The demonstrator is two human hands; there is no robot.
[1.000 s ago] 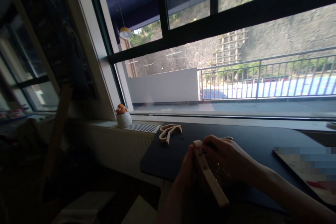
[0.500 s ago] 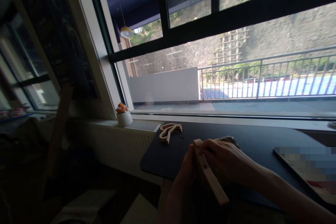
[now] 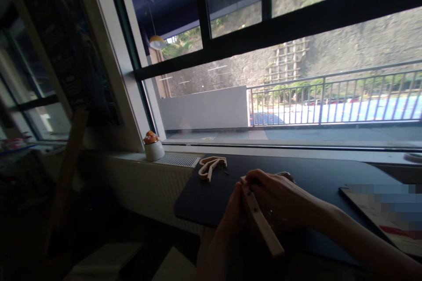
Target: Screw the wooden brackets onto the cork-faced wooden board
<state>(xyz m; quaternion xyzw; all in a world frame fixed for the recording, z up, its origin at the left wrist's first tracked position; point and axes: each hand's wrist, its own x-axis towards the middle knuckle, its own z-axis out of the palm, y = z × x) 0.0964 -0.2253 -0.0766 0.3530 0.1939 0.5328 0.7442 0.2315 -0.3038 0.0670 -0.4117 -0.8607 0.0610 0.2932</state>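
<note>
A pale wooden piece with dark holes along its edge slants toward me over the near side of the dark table. My left hand is closed around its left side, the thumb near the top end. From the right, my right hand grips the same piece, its fingertips bent over the upper end. The piece's far face and several fingers are hidden. Curved wooden parts lie at the table's far left corner, with several small dark screw-like bits beside them.
The dark tabletop meets the window sill. A partly hidden object lies behind my right hand. A flat board-like thing, partly blurred out, is at right. A white pot with an orange top stands on the radiator at left.
My right fingers have shifted slightly toward the top end of the wooden piece. The whole view has moved a little; both hands still hold the piece.
</note>
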